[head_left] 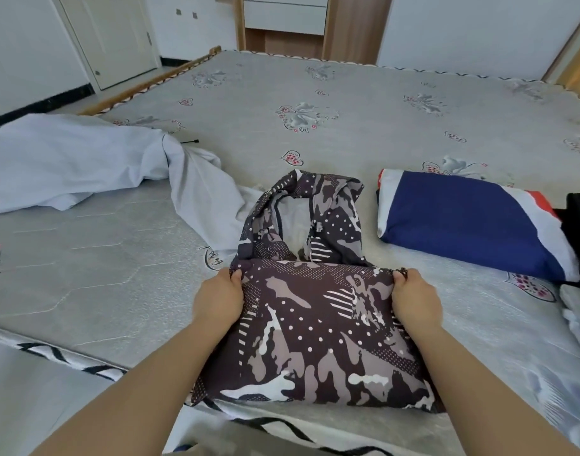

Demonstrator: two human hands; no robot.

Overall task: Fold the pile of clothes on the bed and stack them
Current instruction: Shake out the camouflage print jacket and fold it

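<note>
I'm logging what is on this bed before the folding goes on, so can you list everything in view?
camouflage jacket: 1, dark brown and grey, near edge, partly folded
folded garment: 1, navy, white and red, right of jacket
grey garment: 1, pale, spread out at left
black garment: 1, far right edge
light cloth: 1, pale grey, right edge
bed: 1, grey flowered cover
door: 1, white, back left
left hand: grips jacket's left corner
right hand: grips jacket's right corner

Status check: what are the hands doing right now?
Left hand, right hand grip camouflage garment at fold. Hood end unfolded. Nothing in the way.
</note>
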